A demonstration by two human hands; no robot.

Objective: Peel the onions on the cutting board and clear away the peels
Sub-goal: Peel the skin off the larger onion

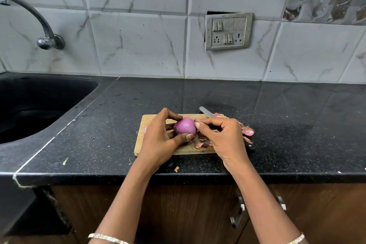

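Observation:
A small wooden cutting board (144, 125) lies on the black counter. Above it my left hand (158, 140) grips a purple onion (185, 127) with smooth, shiny skin, thumb under it and fingers over the top. My right hand (221, 138) touches the onion's right side with its thumb and curled fingers; I cannot tell whether it pinches a peel. Brown and pink peels (200, 142) lie on the board below the onion and more peels (247, 130) spill off its right edge. A sliver of another purple onion (145, 129) shows left of my left hand.
A knife lies behind my right hand, its blade (206, 112) pointing to the back left and its dark handle (250, 145) at the right. A black sink (39, 105) with a tap (39, 25) is at the left. A peel scrap (176, 169) lies near the counter's front edge.

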